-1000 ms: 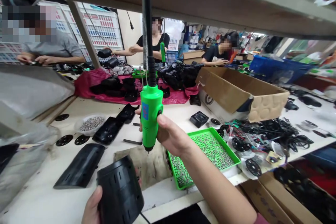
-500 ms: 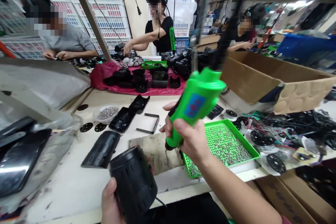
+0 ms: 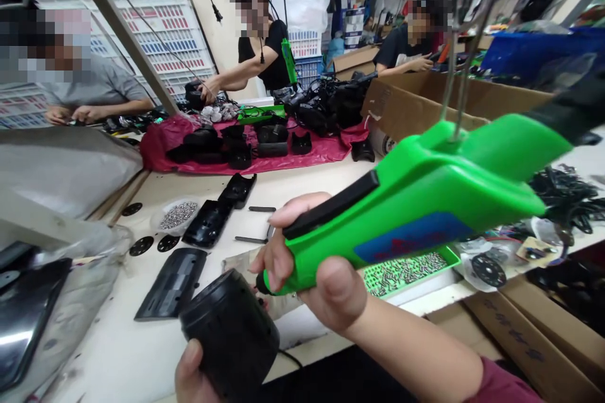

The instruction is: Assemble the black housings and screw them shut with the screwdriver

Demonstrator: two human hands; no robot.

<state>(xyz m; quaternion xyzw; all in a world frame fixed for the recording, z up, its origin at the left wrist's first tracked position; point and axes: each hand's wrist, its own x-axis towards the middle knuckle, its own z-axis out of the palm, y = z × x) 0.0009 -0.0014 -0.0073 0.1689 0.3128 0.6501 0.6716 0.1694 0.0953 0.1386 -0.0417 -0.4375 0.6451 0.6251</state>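
My left hand point(image 3: 196, 368) is closed round a black ribbed plastic housing point(image 3: 231, 334), held tilted above the table's front edge; a thin cable trails from it. In my right hand point(image 3: 331, 293) is a green electric screwdriver point(image 3: 406, 201) with a black lever and a blue label, hung from above by a wire. Its tip points left and meets or nearly meets the housing's right side; the exact contact is hidden. Beneath the hands lies a worn cloth pad point(image 3: 283, 308). Behind my right wrist, a green tray point(image 3: 454, 258) holds many small screws.
Black curved shells point(image 3: 172, 283), flat black discs point(image 3: 142, 245) and a bowl of small metal parts point(image 3: 177, 215) lie on the left. A pink sheet point(image 3: 208, 167) bears more black shells. A cardboard box point(image 3: 401, 101) stands at the right. Several co-workers sit or stand across the table.
The screwdriver has swung from nearly upright to a leaning position, its tip moving down and left to the housing. The housing has tilted and shifted slightly left. The view has turned a little.
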